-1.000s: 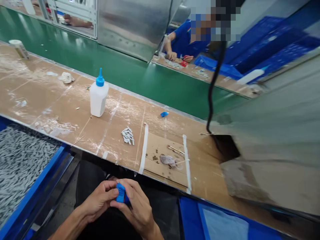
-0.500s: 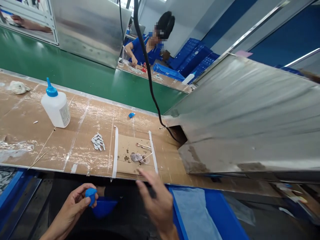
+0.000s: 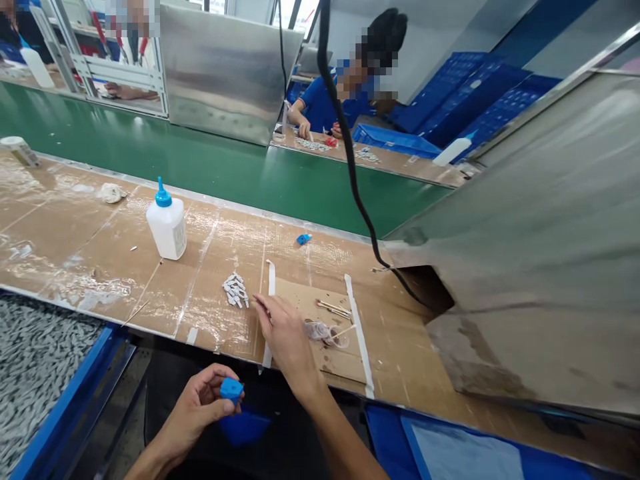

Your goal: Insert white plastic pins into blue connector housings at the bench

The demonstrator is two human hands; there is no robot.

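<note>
My left hand [image 3: 193, 407] grips a small blue block [image 3: 231, 390] between thumb and fingers, just in front of the table's near edge. Over the left strip of white tape, my right hand [image 3: 285, 340] reaches out with thumb and forefinger slightly apart, and I see nothing held in it. Its fingertips are just right of a little pile of small grey parts [image 3: 235, 289], not touching it. Partly behind that hand lies a taped-down cardboard sheet [image 3: 300, 293], bearing a small clear container [image 3: 320, 331] with a thin stick in it and several wooden sticks [image 3: 333, 308].
A white squeeze bottle [image 3: 167, 230] with a blue cap stands left on the table. Another blue piece [image 3: 303, 239] lies near the far edge. A bin of grey parts [image 3: 45, 373] is at lower left. A black cable [image 3: 353, 173] hangs ahead; a metal panel [image 3: 540, 267] rises right. A co-worker [image 3: 345, 87] sits opposite.
My right hand has moved forward and left, from the cardboard sheet's near edge to beside the grey pile. The left hand still holds the blue block. The view has turned left.
</note>
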